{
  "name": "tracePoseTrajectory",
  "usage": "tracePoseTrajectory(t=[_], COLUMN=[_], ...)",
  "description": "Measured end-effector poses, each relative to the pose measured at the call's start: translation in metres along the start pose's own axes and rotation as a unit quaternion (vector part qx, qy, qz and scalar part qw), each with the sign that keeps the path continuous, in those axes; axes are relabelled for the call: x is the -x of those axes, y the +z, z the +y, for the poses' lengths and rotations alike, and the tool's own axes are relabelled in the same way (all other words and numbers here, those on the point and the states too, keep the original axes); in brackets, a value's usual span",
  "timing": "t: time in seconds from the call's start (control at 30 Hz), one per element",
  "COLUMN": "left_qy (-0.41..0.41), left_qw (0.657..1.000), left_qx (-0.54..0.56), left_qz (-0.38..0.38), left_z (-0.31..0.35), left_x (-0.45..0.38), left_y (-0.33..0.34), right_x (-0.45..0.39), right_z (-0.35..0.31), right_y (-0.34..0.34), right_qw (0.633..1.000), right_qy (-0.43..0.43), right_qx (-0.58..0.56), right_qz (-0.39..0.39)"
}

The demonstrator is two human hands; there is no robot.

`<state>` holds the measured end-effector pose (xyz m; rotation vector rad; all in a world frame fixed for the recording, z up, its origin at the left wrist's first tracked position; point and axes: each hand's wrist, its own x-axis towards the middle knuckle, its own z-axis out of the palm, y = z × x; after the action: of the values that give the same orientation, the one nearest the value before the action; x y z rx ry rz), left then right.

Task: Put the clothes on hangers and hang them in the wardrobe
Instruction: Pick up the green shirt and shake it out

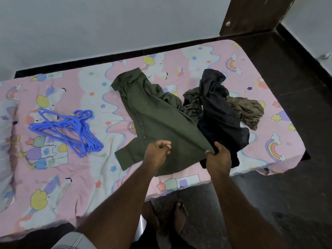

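Your right hand [218, 159] and left hand [158, 153] are pinching the olive shirt's [158, 115] hem over the bed [71, 177]; blue hangers [68, 130] are lying well left.

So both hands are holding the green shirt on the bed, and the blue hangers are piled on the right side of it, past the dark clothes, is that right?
Not quite. The head view shows the blue hangers piled to the left of the green shirt, on the opposite side from the dark clothes. The rest holds: the left hand and the right hand both hold the shirt on the bed.
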<state>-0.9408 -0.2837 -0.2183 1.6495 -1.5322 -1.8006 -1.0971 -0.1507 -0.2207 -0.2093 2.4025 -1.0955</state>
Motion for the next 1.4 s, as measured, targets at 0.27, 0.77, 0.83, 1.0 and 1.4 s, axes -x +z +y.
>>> tracePoseTrajectory(t=[0.27,0.77,0.83,1.0,1.4], left_qy=[-0.043,-0.018,-0.013,0.004,0.028], left_qw=[0.992,0.989,0.989,0.991,0.996], left_qx=[-0.053,-0.079,-0.083,-0.082,-0.039], left_qz=[0.106,0.123,0.12,0.104,0.075], left_z=[-0.021,0.011,0.019,0.04,0.03], left_x=[-0.005,-0.157,-0.189,-0.268,-0.372], left_y=[-0.068,-0.184,-0.195,-0.216,-0.19], right_x=[0.029,-0.053,-0.079,-0.149,-0.269], right_z=[-0.029,-0.186,-0.208,-0.25,-0.253], right_y=[0.061,0.218,0.242,0.297,0.397], right_qw=[0.986,0.968,0.967,0.954,0.878], right_qy=[-0.037,-0.131,-0.137,-0.169,-0.2], right_qx=[0.018,0.139,0.148,0.212,0.393], right_qz=[-0.16,-0.165,-0.155,-0.128,-0.183])
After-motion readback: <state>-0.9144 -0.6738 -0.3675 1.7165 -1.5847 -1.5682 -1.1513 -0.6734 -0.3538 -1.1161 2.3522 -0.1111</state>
